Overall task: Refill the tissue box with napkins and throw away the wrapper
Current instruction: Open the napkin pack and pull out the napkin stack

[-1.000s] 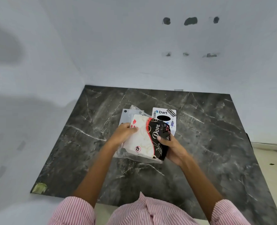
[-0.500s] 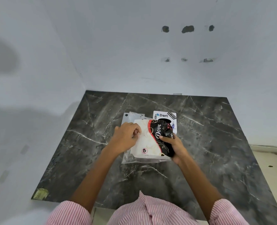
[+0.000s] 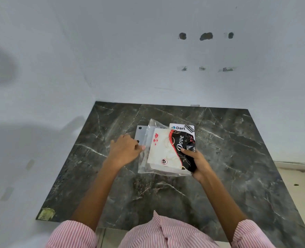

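Observation:
A pack of white napkins (image 3: 163, 151) in a clear plastic wrapper (image 3: 144, 158) printed black and red with "Dove" lies in the middle of the dark marble table (image 3: 237, 158). My right hand (image 3: 195, 161) grips the pack's black right end. My left hand (image 3: 125, 151) pinches the wrapper's clear left edge and pulls it leftward. Behind the pack stands a white tissue box (image 3: 181, 127) labelled "Dart", mostly hidden by the pack. A flat grey lid (image 3: 141, 132) with black dots lies behind the wrapper's left side.
White walls close the table in at the back and left. A yellowish sticker (image 3: 46, 213) marks the table's front left corner. A pale floor (image 3: 298, 183) shows to the right of the table.
My left hand has shifted from the top of the pack to its left side and drawn the clear wrapper edge outward. The right hand keeps its grip on the black end.

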